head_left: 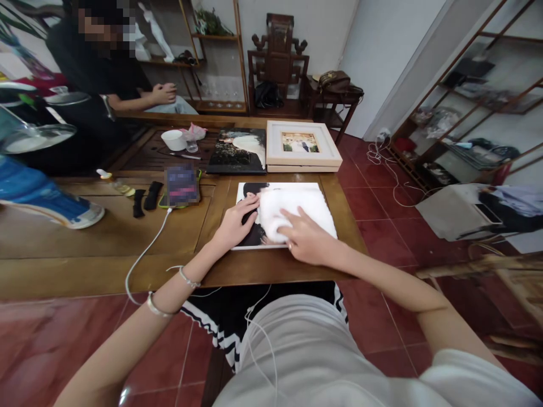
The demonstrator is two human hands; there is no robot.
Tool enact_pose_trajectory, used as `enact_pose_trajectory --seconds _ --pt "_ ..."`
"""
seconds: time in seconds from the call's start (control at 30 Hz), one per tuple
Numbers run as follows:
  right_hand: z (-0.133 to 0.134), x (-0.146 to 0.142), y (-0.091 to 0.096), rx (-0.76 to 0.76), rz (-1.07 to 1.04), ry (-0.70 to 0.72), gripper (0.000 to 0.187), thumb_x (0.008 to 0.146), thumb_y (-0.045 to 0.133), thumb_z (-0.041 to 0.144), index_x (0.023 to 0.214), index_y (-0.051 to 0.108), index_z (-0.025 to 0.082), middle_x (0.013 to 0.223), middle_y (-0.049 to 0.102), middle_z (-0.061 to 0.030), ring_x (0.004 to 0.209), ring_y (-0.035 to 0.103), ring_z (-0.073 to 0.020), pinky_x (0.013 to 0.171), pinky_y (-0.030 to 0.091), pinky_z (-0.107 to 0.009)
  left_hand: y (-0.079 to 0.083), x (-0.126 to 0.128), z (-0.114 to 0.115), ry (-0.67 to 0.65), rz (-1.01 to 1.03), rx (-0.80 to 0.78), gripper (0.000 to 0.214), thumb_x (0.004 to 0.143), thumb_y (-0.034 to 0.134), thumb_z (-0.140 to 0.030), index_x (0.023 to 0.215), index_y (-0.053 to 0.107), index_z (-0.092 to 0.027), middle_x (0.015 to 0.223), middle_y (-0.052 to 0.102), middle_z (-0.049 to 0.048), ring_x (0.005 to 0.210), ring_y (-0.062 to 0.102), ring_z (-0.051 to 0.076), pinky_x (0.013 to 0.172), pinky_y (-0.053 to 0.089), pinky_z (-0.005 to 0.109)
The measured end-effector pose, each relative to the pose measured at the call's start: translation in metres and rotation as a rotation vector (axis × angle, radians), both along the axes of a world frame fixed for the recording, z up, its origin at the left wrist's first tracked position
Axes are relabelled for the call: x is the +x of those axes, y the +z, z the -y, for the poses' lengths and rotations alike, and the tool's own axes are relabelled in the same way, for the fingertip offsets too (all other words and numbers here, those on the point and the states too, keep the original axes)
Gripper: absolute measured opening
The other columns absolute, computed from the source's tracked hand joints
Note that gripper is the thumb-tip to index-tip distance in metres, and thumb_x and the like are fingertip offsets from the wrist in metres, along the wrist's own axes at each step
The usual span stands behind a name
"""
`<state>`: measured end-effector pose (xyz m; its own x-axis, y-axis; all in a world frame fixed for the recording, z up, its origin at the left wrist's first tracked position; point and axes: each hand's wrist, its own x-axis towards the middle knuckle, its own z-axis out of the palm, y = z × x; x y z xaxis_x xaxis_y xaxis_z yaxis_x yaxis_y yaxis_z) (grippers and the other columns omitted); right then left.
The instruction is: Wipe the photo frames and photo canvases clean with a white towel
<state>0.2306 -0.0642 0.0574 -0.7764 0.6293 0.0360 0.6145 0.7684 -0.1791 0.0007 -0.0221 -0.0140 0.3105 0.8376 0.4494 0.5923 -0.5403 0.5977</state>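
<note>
Photo print (249, 191) flat on surface (106, 237), near edge, centre. Left hand (235, 223), fingers apart, pins print's left side. Right hand (307, 240) pressed flat on white cloth (292, 206) atop print, grip not clamped. Likely wiping step; next stroke needs print held steady.

- We see a floor of dark red tiles (373, 198) with pale joints, glossy near us.
- A low, broad wooden table (106, 232) fills the middle and left.
- At the far side, a carved dark wooden chair (278, 62) stands against the white wall (331, 34).
- Just right of the chair is a small dark side table (339, 110).
- Left of the chair we find a slim wood-framed shelf (216, 56).
- On the right, an open shelving unit (487, 85) runs along the wall.
- The light is soft and even.
</note>
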Motion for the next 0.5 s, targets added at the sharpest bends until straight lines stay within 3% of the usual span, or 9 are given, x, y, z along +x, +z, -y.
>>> enact_pose_trajectory --seconds 0.1,0.2,0.33,0.5 --pt "0.042 0.008 0.009 -0.083 0.010 0.082 0.031 0.079 0.051 0.010 0.103 0.068 0.017 0.142 0.053 -0.0195 0.142 0.034 -0.0342 0.111 0.027 -0.064 0.000 -0.001 0.000 0.006 -0.022 0.006 0.036 0.094 0.048 -0.031 0.119 0.069 -0.016 0.133 0.062 0.0115 0.130 0.053 0.026 0.113 0.039 0.049" --pt "0.055 0.016 0.012 -0.154 -0.018 0.095 0.028 0.078 0.052 0.011 0.098 0.068 0.019 0.141 0.054 -0.0170 0.141 0.038 -0.0299 0.113 0.029 -0.058 -0.001 -0.001 0.000 0.012 -0.026 0.008 0.036 0.094 0.048 -0.031 0.120 0.068 -0.017 0.133 0.062 0.0109 0.130 0.053 0.026 0.113 0.040 0.049" --pt "0.021 0.026 0.005 -0.115 -0.122 -0.034 0.030 0.078 0.046 0.007 0.098 0.066 0.019 0.127 0.065 -0.0130 0.132 0.049 -0.0250 0.116 0.028 -0.049 -0.002 0.000 -0.001 0.009 -0.023 0.021 0.037 0.095 0.047 -0.032 0.121 0.068 -0.016 0.134 0.062 0.0118 0.131 0.053 0.026 0.113 0.039 0.050" --pt "-0.042 0.025 -0.005 0.011 -0.085 -0.286 0.035 0.079 0.043 0.008 0.108 0.062 0.016 0.117 0.067 -0.0142 0.116 0.057 -0.0313 0.105 0.036 -0.052 -0.003 0.001 -0.001 0.012 -0.007 0.020 0.037 0.095 0.047 -0.036 0.120 0.068 -0.019 0.133 0.063 0.0106 0.130 0.053 0.027 0.113 0.039 0.049"
